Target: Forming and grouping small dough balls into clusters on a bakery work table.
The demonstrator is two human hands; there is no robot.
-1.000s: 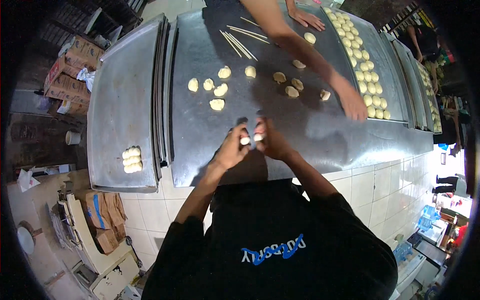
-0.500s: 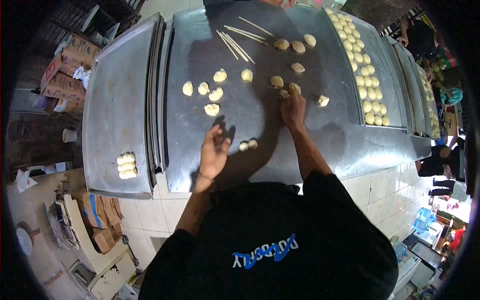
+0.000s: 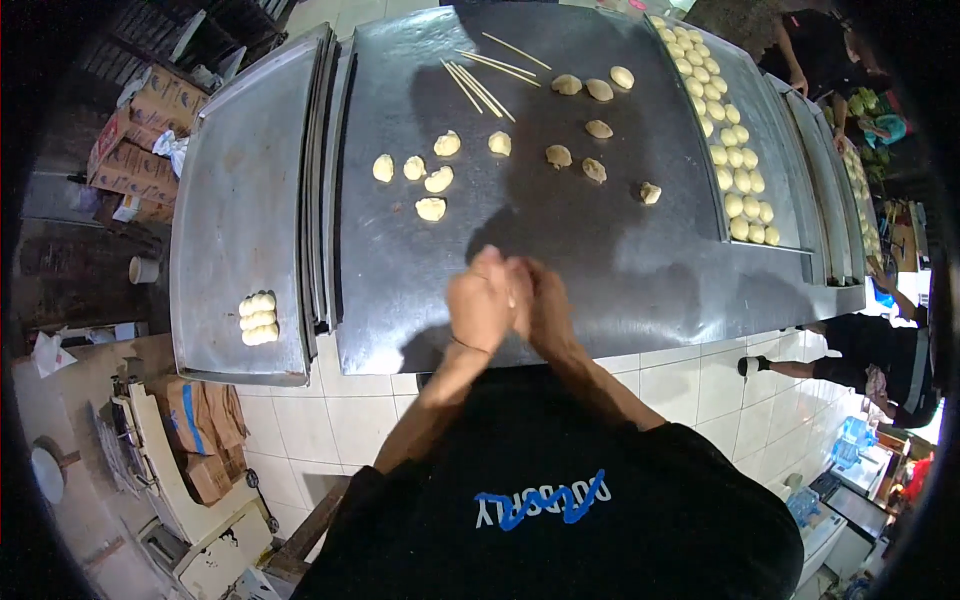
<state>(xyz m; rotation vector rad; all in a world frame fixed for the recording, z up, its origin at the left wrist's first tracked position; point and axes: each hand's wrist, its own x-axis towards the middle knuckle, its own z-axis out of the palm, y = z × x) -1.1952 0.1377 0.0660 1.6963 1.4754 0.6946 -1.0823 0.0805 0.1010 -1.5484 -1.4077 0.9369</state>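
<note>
My left hand (image 3: pixel 478 305) and my right hand (image 3: pixel 545 305) are pressed together over the near part of the metal table (image 3: pixel 640 310). Both have curled fingers, and whatever lies between them is hidden. Beyond my hands, to the left, sits a loose group of torn dough pieces, the nearest being a dough piece (image 3: pixel 431 209). Farther right are more pieces, among them a rounded dough piece (image 3: pixel 594 170) and a lone dough lump (image 3: pixel 650 193). The two small dough balls seen near my left hand earlier are not visible now.
Several thin sticks (image 3: pixel 480 90) lie at the table's far side. On the left, a metal tray (image 3: pixel 235 200) carries joined dough balls (image 3: pixel 259 319). A right-hand tray (image 3: pixel 765 130) holds rows of dough balls (image 3: pixel 735 155). Another person (image 3: pixel 880 365) stands at the right.
My hands came together, the right moving left and nearer, the left moving right. A dough piece by my right fingertips is gone from its spot. The two small balls are no longer visible.
</note>
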